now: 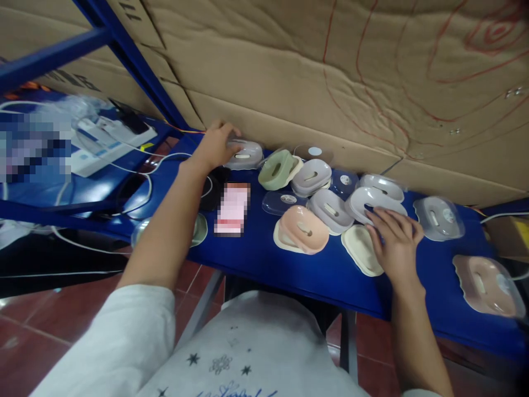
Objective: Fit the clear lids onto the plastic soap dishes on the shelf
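Note:
At the back left, my left hand (217, 144) has its thumb and fingers around the left end of a grey soap dish (247, 156) that seems to have a clear lid. My right hand (394, 237) closes on the front rim of a pale grey soap dish (359, 199), which overlaps others. Just below that hand lies a cream soap-dish piece (359, 251). Around the middle are a peach soap dish (303, 227), a green one (275, 170) and two more grey ones, (312, 175) and grey dish (330, 209).
Clear lids, one a transparent lid (276, 203), lie among the dishes on the blue table (248, 259). Lidded dishes, grey (440, 219) and peach (487, 286), sit at right. A blurred-out phone (232, 209) lies left. Cardboard (289, 82) walls the back; cables and a power strip (111, 146) are far left.

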Available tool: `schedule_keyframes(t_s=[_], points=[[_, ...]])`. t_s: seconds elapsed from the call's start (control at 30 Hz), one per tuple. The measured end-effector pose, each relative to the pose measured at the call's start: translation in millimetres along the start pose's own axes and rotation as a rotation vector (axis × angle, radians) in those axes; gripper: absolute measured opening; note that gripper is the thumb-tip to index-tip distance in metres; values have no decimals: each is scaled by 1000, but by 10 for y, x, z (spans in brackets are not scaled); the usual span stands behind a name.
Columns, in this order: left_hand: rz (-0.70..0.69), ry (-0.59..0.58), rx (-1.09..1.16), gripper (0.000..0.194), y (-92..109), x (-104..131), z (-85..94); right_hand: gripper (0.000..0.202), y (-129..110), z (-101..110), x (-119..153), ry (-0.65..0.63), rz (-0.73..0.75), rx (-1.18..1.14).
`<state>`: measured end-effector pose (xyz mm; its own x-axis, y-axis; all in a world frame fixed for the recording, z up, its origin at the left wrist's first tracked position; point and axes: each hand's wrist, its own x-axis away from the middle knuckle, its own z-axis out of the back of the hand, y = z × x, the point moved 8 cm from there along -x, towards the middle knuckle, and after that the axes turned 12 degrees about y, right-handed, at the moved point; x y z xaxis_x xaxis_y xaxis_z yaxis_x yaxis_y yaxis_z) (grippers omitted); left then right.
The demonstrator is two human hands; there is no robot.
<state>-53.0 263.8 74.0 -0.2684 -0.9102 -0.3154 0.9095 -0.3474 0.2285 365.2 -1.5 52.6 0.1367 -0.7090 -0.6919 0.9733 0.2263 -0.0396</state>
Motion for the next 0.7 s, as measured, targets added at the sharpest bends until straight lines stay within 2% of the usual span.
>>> schedule_keyframes(t_s=[0.13, 0.23, 0.3, 0.47, 0.7], points=[[-38, -124, -129, 30, 102, 44, -27, 33, 98, -81, -94, 65, -27, 53], [-33, -239, -208, 31, 133, 83, -154, 32, 130, -104, -48, 85, -41, 65], [-26, -291, -253, 38, 153, 113, -253, 31, 133, -128, -1, 73, -35, 60], [-67, -346, -369, 51, 277, 182, -413, 29, 136, -214, 54, 19, -41, 5], [-92, -322, -420, 50, 337, 115, -411, 33, 142, -252, 56, -27, -94, -60]])
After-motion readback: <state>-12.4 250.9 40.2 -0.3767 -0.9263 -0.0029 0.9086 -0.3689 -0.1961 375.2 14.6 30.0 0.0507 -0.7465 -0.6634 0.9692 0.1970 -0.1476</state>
